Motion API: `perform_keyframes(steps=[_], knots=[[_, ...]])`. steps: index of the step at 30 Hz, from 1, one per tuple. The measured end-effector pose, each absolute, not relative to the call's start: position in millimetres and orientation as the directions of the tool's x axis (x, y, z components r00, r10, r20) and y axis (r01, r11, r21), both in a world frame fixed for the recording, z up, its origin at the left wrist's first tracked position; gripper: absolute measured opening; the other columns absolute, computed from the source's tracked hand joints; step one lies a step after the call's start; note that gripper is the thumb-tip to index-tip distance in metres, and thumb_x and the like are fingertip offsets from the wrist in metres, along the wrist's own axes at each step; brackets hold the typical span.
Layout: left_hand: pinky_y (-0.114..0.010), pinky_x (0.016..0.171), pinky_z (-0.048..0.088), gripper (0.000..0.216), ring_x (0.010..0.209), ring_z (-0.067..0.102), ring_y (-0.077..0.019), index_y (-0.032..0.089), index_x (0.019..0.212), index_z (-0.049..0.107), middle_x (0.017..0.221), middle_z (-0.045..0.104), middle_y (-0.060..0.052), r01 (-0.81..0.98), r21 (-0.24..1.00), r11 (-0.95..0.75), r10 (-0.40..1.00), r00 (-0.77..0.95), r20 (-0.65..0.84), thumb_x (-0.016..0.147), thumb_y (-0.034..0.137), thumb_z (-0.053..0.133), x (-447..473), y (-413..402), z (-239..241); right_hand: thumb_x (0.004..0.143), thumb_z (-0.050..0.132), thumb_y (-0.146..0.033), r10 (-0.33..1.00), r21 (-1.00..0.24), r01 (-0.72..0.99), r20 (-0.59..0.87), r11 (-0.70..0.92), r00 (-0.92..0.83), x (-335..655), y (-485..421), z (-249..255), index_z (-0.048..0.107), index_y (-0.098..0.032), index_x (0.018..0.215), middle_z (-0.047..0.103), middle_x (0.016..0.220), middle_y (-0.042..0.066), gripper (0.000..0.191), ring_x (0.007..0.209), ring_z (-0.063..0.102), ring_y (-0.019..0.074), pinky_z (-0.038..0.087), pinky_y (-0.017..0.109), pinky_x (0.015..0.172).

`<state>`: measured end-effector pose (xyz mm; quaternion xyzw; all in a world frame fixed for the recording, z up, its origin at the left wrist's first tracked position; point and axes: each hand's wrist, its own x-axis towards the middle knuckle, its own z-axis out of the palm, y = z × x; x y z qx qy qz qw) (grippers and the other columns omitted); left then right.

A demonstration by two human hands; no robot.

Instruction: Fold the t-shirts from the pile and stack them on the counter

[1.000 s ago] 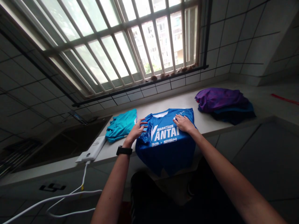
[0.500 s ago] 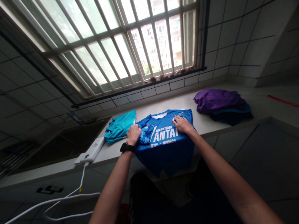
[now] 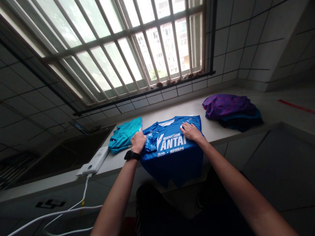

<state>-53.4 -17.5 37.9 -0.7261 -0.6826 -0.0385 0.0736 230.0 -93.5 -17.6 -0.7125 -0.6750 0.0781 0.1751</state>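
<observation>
A blue T-shirt (image 3: pixel 177 164) with white "MARATHON" lettering lies front side up on the counter, its lower part hanging over the front edge. At its left side, my left hand (image 3: pixel 138 141), with a black watch on the wrist, is closed on the fabric beside a folded-over patterned blue part (image 3: pixel 151 139). My right hand (image 3: pixel 191 131) rests flat on the upper right of the chest, fingers stretched out. Just left of my left hand is a folded teal garment (image 3: pixel 124 134).
A pile of purple and dark clothes (image 3: pixel 228 108) sits at the right on the counter (image 3: pixel 189 108). A white power strip (image 3: pixel 94 162) with a trailing cable lies by the dark sink (image 3: pixel 61 157) at left. A red strip (image 3: pixel 295 105) lies far right. A barred window stands behind.
The patterned folded part has shifted slightly left with my left hand, uncovering more of the first big letter. My right hand stays on the chest. The whole view has shifted a little.
</observation>
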Motion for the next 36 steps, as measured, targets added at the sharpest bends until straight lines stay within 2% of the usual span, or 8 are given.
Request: perform_keyframes(steps=[7, 13, 20, 23, 26, 29, 32, 36], knots=[[-0.045, 0.094, 0.052, 0.034, 0.117, 0.066, -0.0385, 0.008, 0.121, 0.069, 0.123, 0.068, -0.027, 0.999, -0.051, -0.02, 0.945, 0.035, 0.326, 0.095, 0.015, 0.049, -65, -11, 40, 0.11, 0.036, -0.036, 0.988, -0.374, 0.927, 0.132, -0.026, 0.081, 231, -92, -19, 0.053, -0.015, 0.153, 0.04, 0.166, 0.015, 0.051, 0.157, 0.033, 0.0251, 0.024, 0.047, 0.128], [-0.035, 0.096, 0.052, 0.037, 0.116, 0.066, -0.0303, 0.016, 0.119, 0.069, 0.123, 0.07, -0.016, 0.933, -0.004, -0.359, 0.926, 0.357, 0.128, 0.092, 0.041, 0.066, -64, 0, 35, 0.11, 0.036, -0.035, 0.989, -0.381, 0.924, 0.122, -0.035, 0.088, 231, -93, -19, 0.051, -0.012, 0.154, 0.039, 0.167, 0.016, 0.052, 0.157, 0.032, 0.0246, 0.022, 0.046, 0.128], [-0.03, 0.084, 0.054, 0.014, 0.096, 0.071, -0.0234, 0.017, 0.098, 0.071, 0.098, 0.076, -0.01, 0.931, 0.145, -0.335, 0.942, 0.326, 0.084, 0.092, 0.024, 0.061, -64, 11, 23, 0.109, 0.04, -0.032, 0.986, -0.386, 0.922, 0.141, -0.027, 0.087, 228, -92, -19, 0.054, -0.012, 0.151, 0.04, 0.166, 0.017, 0.049, 0.157, 0.033, 0.0265, 0.023, 0.049, 0.128], [-0.033, 0.09, 0.054, 0.018, 0.103, 0.07, -0.027, 0.018, 0.102, 0.072, 0.106, 0.074, -0.013, 0.928, 0.145, -0.342, 0.937, 0.326, 0.127, 0.09, 0.029, 0.065, -67, 10, 25, 0.108, 0.041, -0.029, 0.992, -0.429, 0.903, 0.109, -0.015, 0.068, 238, -87, -10, 0.061, -0.014, 0.144, 0.047, 0.162, 0.016, 0.044, 0.153, 0.041, 0.0284, 0.03, 0.049, 0.126], [-0.037, 0.1, 0.051, 0.029, 0.116, 0.066, -0.0313, 0.019, 0.115, 0.071, 0.122, 0.07, -0.016, 0.907, 0.122, -0.403, 0.903, 0.372, 0.216, 0.088, 0.029, 0.069, -71, 11, 28, 0.104, 0.042, -0.016, 0.992, -0.477, 0.878, 0.124, 0.028, 0.036, 262, -80, 5, 0.069, -0.016, 0.134, 0.061, 0.149, 0.014, 0.04, 0.14, 0.056, 0.0252, 0.041, 0.037, 0.119], [-0.038, 0.102, 0.05, 0.038, 0.118, 0.064, -0.0324, 0.018, 0.124, 0.068, 0.128, 0.066, -0.019, 0.923, 0.108, -0.368, 0.921, 0.347, 0.178, 0.086, 0.026, 0.07, -70, 18, 26, 0.094, 0.055, -0.007, 0.97, -0.425, 0.901, 0.17, -0.085, 0.172, 287, -71, 16, 0.067, -0.014, 0.135, 0.062, 0.146, 0.016, 0.043, 0.131, 0.062, 0.0262, 0.046, 0.031, 0.113], [-0.036, 0.1, 0.05, 0.04, 0.115, 0.065, -0.0306, 0.017, 0.122, 0.066, 0.124, 0.067, -0.018, 0.919, 0.14, -0.369, 0.927, 0.353, 0.126, 0.084, 0.025, 0.072, -66, 35, 23, 0.087, 0.075, -0.013, 0.953, -0.392, 0.89, 0.088, -0.234, 0.29, 302, -57, 19, 0.066, -0.012, 0.135, 0.061, 0.143, 0.02, 0.049, 0.129, 0.064, 0.0298, 0.05, 0.031, 0.107], [-0.035, 0.091, 0.051, 0.035, 0.108, 0.065, -0.0305, 0.02, 0.101, 0.065, 0.11, 0.07, -0.012, 0.917, 0.155, -0.368, 0.929, 0.368, 0.033, 0.071, 0.029, 0.081, -62, 68, 25, 0.075, 0.092, -0.026, 0.932, -0.53, 0.772, -0.118, -0.351, 0.342, 310, -32, 19, 0.072, -0.013, 0.121, 0.072, 0.122, 0.015, 0.051, 0.105, 0.073, 0.0257, 0.058, 0.026, 0.085]])
